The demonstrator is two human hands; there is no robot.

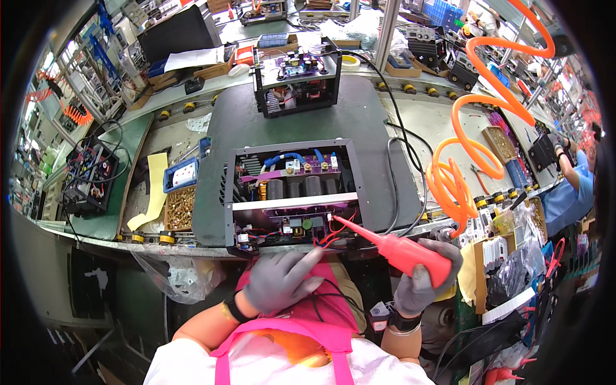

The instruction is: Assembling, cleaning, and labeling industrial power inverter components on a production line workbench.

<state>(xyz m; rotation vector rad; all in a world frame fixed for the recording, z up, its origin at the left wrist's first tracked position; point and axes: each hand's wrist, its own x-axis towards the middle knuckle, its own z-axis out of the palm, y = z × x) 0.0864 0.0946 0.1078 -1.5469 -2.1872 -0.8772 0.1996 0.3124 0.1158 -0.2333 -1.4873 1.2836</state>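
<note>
My right hand point(428, 274), in a grey glove, is wrapped round a red squeeze bottle point(410, 256) with a long tapered nozzle. The nozzle's tip reaches a small white connector point(330, 218) inside an open black electronics chassis point(231, 208) directly before me; whether it touches cannot be told. My left hand point(279, 280), gloved in grey as well, is open, its index finger stretched out near the chassis's front edge by some red wires point(328, 240). Circuit boards, dark cylindrical capacitors point(295, 187) and a pale crossbar point(295, 201) show inside the chassis.
Behind it on the green board point(224, 128) stands a second open unit point(298, 80). A coiled orange air hose point(459, 186) hangs at right. Left are a blue bin point(181, 174), a box of brass-coloured parts point(180, 208) and yellow paper point(154, 189). Another person point(571, 186) works far right.
</note>
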